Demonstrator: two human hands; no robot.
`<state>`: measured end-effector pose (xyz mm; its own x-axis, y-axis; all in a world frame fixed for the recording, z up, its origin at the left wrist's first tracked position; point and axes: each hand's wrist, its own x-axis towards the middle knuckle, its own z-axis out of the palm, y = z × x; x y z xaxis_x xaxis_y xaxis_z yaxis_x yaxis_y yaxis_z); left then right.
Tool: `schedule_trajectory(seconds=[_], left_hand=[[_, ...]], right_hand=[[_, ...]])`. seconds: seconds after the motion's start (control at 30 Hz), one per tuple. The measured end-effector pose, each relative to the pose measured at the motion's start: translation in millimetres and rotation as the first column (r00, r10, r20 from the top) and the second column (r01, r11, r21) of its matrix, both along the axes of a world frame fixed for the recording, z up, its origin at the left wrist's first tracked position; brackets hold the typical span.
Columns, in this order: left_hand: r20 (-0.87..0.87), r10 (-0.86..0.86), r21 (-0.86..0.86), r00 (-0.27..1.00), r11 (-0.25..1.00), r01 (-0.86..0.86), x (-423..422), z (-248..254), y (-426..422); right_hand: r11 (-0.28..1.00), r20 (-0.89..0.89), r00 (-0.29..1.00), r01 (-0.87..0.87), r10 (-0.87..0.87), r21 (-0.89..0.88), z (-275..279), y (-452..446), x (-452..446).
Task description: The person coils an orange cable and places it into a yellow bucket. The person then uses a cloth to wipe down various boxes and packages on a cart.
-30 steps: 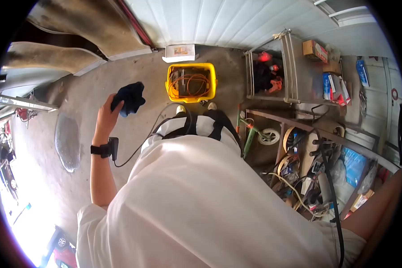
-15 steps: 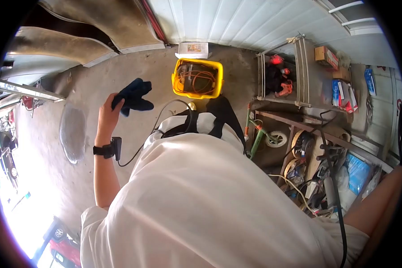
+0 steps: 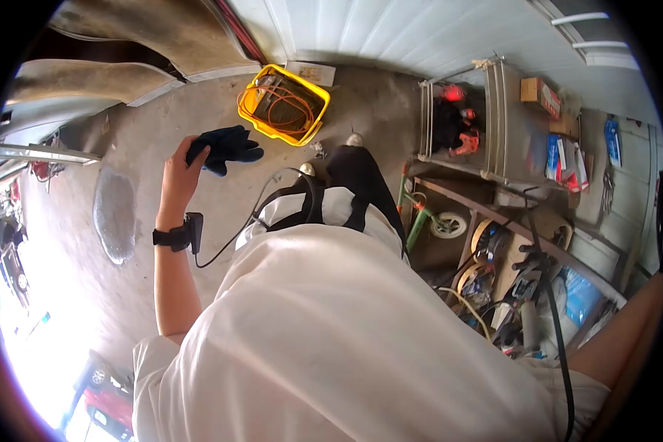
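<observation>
My left hand [image 3: 182, 163] is closed around a dark navy fabric glove [image 3: 228, 149], pinching it at one end. The glove's loose fingers stick out to the right, and whether it is one glove or a pair I cannot tell. Just beyond it on the floor sits a yellow plastic bin [image 3: 318, 121], turned at an angle, with an orange cord [image 3: 286, 102] coiled over dark items inside. At the right edge my right arm [image 3: 626, 328] reaches up out of the picture, so my right hand is hidden.
My shoe [image 3: 354, 139] is near the bin. A white box [image 3: 313, 72] lies behind it by the wall. On the right stand a metal rack [image 3: 497, 118], a green children's bike [image 3: 420, 221] and a cluttered metal-framed bench [image 3: 486, 210]. A cable runs from my left wrist strap [image 3: 173, 238].
The yellow bin has shifted left and turned, and my foot has come forward beside it. My left hand still holds the glove, which has swung to point more to the right.
</observation>
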<state>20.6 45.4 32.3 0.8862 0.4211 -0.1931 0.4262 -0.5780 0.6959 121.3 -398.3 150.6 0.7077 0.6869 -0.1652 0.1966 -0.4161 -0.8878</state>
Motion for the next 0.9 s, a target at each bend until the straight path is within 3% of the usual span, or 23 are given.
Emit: schedule_trajectory(seconds=[0.2, 0.43, 0.73, 0.9], left_hand=[[0.039, 0.082, 0.065, 0.996, 0.994, -0.084, 31.0, 10.4, -26.4], [0.016, 0.083, 0.018, 0.996, 0.996, -0.083, 101.9, -5.7, -84.2], [-0.035, -0.020, 0.017, 0.999, 1.000, 0.020, 217.6, 22.9, -206.1], [0.036, -0.107, 0.004, 0.994, 0.994, 0.107, 262.3, 34.6, -266.5]], right_hand=[[1.000, -0.021, 1.000, 0.016, -0.016, 0.012, -8.0, -25.7, 45.2], [0.998, -0.049, 0.997, 0.056, -0.055, 0.021, -12.7, -98.4, 111.2], [0.996, -0.080, 0.994, 0.072, -0.068, 0.055, -15.7, -204.6, 189.4], [0.992, -0.075, 0.994, 0.081, -0.074, 0.094, -12.4, -244.8, 215.6]])
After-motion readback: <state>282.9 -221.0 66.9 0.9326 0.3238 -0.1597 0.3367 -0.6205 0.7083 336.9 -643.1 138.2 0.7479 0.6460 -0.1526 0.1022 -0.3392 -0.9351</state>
